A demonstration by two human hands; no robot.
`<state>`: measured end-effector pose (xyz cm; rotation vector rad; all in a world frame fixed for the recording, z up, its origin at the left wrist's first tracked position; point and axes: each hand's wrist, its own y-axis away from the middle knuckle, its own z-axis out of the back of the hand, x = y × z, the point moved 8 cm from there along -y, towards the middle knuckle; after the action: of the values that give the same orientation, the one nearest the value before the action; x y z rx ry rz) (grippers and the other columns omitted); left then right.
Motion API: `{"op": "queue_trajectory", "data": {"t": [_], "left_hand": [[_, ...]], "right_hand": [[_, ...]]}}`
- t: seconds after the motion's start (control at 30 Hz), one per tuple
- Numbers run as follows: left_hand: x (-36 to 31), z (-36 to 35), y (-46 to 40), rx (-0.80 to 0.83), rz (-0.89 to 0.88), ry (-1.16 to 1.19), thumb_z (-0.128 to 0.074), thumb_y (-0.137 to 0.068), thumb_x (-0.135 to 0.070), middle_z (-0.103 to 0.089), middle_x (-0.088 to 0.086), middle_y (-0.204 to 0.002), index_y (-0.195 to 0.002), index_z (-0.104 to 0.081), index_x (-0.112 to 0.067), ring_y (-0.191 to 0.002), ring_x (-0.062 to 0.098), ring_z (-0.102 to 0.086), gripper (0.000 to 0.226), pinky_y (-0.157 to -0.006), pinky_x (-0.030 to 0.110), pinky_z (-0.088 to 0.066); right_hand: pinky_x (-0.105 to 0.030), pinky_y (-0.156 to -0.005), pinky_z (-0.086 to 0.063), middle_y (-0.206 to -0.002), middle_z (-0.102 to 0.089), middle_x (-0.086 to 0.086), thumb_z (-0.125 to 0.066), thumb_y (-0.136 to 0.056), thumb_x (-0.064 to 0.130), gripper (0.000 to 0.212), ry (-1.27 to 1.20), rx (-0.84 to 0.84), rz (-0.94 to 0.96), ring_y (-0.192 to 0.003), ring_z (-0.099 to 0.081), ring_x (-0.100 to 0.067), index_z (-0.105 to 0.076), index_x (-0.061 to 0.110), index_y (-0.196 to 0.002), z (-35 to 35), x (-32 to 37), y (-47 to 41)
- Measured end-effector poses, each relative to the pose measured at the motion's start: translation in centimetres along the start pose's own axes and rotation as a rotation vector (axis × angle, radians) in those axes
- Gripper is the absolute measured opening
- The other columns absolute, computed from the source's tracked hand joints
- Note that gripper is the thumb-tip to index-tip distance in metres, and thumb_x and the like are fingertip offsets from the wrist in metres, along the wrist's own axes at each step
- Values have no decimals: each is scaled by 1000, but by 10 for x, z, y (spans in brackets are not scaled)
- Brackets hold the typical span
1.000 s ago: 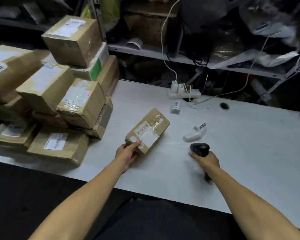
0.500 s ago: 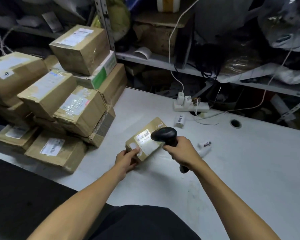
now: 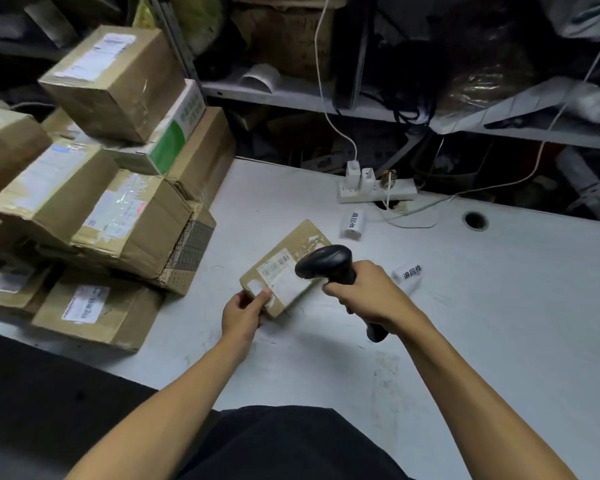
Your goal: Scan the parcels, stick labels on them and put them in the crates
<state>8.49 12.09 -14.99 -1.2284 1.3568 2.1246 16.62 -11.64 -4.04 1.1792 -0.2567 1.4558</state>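
Note:
A small brown cardboard parcel (image 3: 286, 258) with a white shipping label lies on the white table (image 3: 499, 323). My left hand (image 3: 243, 311) grips its near left corner, thumb on top. In my right hand (image 3: 364, 292) I hold a black handheld scanner (image 3: 326, 263) by its handle. The scanner's head hangs just above the parcel's label. Two rolls of white stickers with black characters lie on the table, one roll (image 3: 352, 225) behind the parcel and another (image 3: 409, 273) right of my right hand.
A pile of several taped cardboard parcels (image 3: 111, 202) fills the table's left side. A white power strip (image 3: 376, 188) with plugs and cables sits at the back edge, near a cable hole (image 3: 475, 220). Cluttered metal shelves (image 3: 326, 98) stand behind.
My right hand lifted the scanner from the table and carried it left over the parcel's label. The bright scan light seen half a second ago is off. My left hand keeps its hold.

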Motion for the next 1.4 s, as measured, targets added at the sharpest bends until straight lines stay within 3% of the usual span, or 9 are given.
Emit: {"op": "queue_trajectory", "data": {"t": [0.2, 0.3, 0.4, 0.53, 0.67, 0.87, 0.97, 1.07, 1.4], "left_hand": [[-51, -1, 18, -383, -397, -538, -84, -76, -34, -32, 12, -145, -147, -37, -13, -135, 32, -33, 88, -113, 42, -25], [-83, -66, 40, -158, -904, -722, -80, -77, -26, -43, 12, -131, -133, -52, -9, -123, 29, -41, 65, -103, 35, -31], [-82, -154, 52, 383, -1126, -841, -69, -78, -19, -51, 9, -128, -132, -55, -10, -118, 28, -50, 56, -97, 47, -48], [-73, -261, 49, 802, -1082, -1176, -57, -77, 1, -35, -5, -157, -150, -40, -24, -134, 23, -41, 80, -94, 40, -51], [-69, -328, 31, 906, -1116, -1394, -56, -85, -2, -19, -11, -166, -157, -25, -29, -136, 23, -37, 83, -88, 35, -48], [-76, -347, 15, 964, -1063, -1231, -76, -79, -17, -58, -3, -138, -143, -52, -21, -122, 21, -54, 68, -91, 28, -45], [-90, -323, 26, 997, -907, -895, -87, -71, -22, -64, -4, -128, -134, -60, -17, -104, 13, -62, 68, -85, 18, -45], [-102, -291, 43, 1005, -773, -678, -90, -68, -19, -65, -14, -120, -127, -63, -20, -97, 7, -62, 65, -82, 16, -49], [-140, -216, 69, 889, -816, -579, -89, -67, -23, -66, -17, -114, -122, -62, -20, -104, 9, -63, 62, -88, 30, -53]], "right_hand": [[-33, -63, -47, -70, -64, -4, -59, -80, 30, 17, 89, -42, -200, -68, -64, -24, -55, 16, -72, 14, -72, 12], [-31, -57, -38, -67, -58, -1, -58, -84, 31, 21, 90, -112, -346, -64, -57, -23, -50, 17, -71, 22, -130, 34], [-29, -54, -37, -67, -58, 3, -60, -88, 40, 29, 81, -167, -456, -63, -57, -18, -52, 19, -70, 30, -172, 57], [-26, -60, -46, -78, -66, 5, -71, -83, 36, 17, 5, -147, -479, -76, -65, -17, -63, 20, -83, 36, -193, 74], [-23, -84, -50, -106, -60, 17, -77, -73, 66, 62, -144, -280, -462, -99, -61, -5, -58, 31, -121, 51, -189, 81], [-3, -69, -43, -99, -65, 8, -65, -96, 35, 32, -398, -624, -402, -81, -60, 8, -63, 21, -124, 90, -176, 60], [-9, -81, -48, -114, -68, 7, -67, -96, 37, 43, -496, -494, -349, -99, -63, 5, -57, 24, -135, 92, -162, 22], [-38, -93, -58, -114, -74, 1, -64, -99, 25, 34, -662, -294, -250, -105, -71, -15, -63, 18, -132, 88, -137, -9], [-43, -98, -55, -107, -76, -10, -64, -96, 15, 23, -716, -45, -48, -102, -71, -25, -71, 9, -118, 75, -85, -13]]}}
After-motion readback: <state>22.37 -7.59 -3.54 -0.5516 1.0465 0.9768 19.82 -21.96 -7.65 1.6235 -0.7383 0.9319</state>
